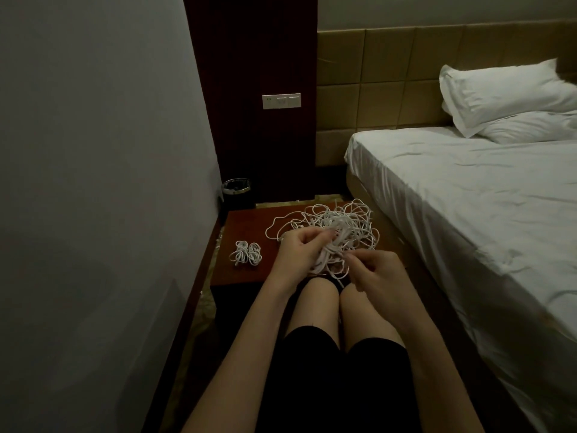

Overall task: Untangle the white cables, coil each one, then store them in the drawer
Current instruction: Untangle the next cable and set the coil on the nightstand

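While the person sits with knees against the near edge of the dark wooden nightstand (246, 225), both hands work at the tangle of white cables (342, 228) heaped on its right half. That heap has no single heading; its loops sprawl in all directions, with one long loop reaching left across the top. From the heap a thick bundle of strands (327, 260) runs near and left toward the knees, its long axis slanting from far right to near left. Fingers of the left hand (299, 248) curl around this bundle from the left. The right hand (373, 270) pinches strands at the bundle's near right side. Two small coiled cables (245, 253) lie side by side on the nightstand's left part, apart from the heap. A bed (468, 195) stands to the right.
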`<state>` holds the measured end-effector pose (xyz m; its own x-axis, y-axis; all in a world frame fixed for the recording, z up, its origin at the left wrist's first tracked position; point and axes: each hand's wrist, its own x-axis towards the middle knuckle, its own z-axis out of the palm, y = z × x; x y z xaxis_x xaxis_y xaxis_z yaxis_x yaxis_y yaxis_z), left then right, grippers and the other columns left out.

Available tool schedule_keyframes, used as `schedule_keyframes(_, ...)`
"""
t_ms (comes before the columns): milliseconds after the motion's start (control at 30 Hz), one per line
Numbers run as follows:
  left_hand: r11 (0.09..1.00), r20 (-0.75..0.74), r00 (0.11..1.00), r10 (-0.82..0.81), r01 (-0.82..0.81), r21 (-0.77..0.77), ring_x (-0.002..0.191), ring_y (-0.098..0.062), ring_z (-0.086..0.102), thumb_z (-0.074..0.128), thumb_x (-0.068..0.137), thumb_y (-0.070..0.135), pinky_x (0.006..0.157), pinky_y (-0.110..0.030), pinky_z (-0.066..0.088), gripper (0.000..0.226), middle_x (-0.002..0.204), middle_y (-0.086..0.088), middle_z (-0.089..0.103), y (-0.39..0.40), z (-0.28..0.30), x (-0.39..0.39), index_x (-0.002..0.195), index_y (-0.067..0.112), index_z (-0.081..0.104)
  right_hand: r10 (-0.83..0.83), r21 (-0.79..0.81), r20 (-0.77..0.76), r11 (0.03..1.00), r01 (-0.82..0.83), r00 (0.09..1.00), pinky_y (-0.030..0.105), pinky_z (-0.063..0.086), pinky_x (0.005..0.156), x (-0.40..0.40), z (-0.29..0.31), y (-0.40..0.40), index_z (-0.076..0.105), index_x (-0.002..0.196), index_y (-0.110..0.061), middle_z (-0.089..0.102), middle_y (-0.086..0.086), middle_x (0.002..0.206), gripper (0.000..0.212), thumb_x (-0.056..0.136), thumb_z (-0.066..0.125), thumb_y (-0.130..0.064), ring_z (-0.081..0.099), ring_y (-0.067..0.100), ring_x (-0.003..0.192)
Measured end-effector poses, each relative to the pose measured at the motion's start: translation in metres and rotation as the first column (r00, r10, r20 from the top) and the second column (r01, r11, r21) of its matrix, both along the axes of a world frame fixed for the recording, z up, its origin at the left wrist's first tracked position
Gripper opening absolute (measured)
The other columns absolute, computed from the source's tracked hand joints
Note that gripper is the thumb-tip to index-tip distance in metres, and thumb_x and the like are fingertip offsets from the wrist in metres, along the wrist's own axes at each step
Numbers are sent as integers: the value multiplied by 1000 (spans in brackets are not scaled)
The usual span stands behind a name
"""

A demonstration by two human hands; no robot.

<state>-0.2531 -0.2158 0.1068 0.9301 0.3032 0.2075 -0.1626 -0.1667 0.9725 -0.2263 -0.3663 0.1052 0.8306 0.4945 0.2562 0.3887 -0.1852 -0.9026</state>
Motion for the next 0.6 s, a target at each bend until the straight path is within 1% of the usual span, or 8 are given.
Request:
schedule_keyframes(67, 999, -1, 999, 37, -37, -25, 54, -5, 54, 59, 95, 23, 52, -15, 42, 23, 71, -4, 65, 4, -1, -1, 95, 4, 72, -10, 103, 1, 995, 10, 1000, 14, 47, 55, -1, 10, -7, 67, 97, -15, 65, -1, 66, 17, 95, 53, -6, 57, 3, 53)
schedule_keyframes(133, 998, 13, 998, 66, -66, -22, 55, -10, 52, 59, 95, 23, 51, -15, 40, 20, 70, -6, 65, 5, -1, -3, 94, 9, 73, 24, 216, 4, 976, -25, 1000, 15, 54, 65, -4, 19, -13, 67, 96, -12, 71, 2, 78, 14, 89, 60, -2, 68, 7, 70)
schedule_keyframes(200, 995, 42, 995, 94, -95, 11, 60, -17, 52, 60, 94, 23, 53, -19, 41, 18, 70, -14, 64, 3, 1, -3, 92, 11, 72, 97, 302, -14, 949, -88, 995, 18, 55, 69, -8, 22, -13, 68, 94, -10, 74, 4, 86, 13, 84, 64, -3, 71, 12, 81)
schedule_keyframes(300, 993, 63, 992, 109, -111, 36, 45, -3, 44, 60, 94, 23, 46, -14, 35, 21, 52, 8, 55, 1, 1, -2, 91, 5, 70, 199, 389, -35, 906, -170, 979, 19, 55, 74, -12, 22, -9, 68, 101, -13, 75, 1, 95, 18, 86, 59, -9, 71, 14, 91)
schedule_keyframes(400, 982, 84, 985, 154, -162, 93, 53, 1, 54, 62, 92, 26, 55, -15, 41, 24, 61, 9, 64, 1, 0, -1, 91, 4, 72, 116, 410, -40, 907, -90, 992, 20, 55, 69, -9, 15, -6, 71, 95, -19, 75, 2, 86, 16, 84, 59, -20, 70, 12, 80)
schedule_keyframes(467, 974, 101, 979, 176, -188, 128, 61, -4, 59, 64, 91, 28, 60, -21, 47, 22, 69, 5, 67, -1, -1, -2, 89, 8, 73, 56, 363, -46, 931, -36, 997, 15, 48, 59, -6, 10, -4, 73, 89, -20, 70, 7, 76, 14, 83, 61, -25, 61, 13, 65)
schedule_keyframes(533, 965, 99, 977, 187, -202, 170, 76, -14, 66, 64, 91, 30, 69, -29, 55, 19, 81, -1, 70, -3, -2, -2, 89, 12, 71, 35, 308, -42, 951, -21, 998, 14, 43, 55, -5, 5, -1, 73, 83, -18, 68, 8, 71, 14, 86, 62, -25, 54, 11, 59)
schedule_keyframes(600, 952, 113, 976, 188, -209, 223, 83, -16, 66, 63, 92, 28, 73, -25, 55, 17, 87, -2, 70, -7, -2, -5, 93, 13, 71, 7, 246, -23, 969, -1, 1000, 11, 42, 53, -4, 1, 2, 71, 76, -16, 66, 0, 64, 20, 90, 61, -24, 53, 3, 56)
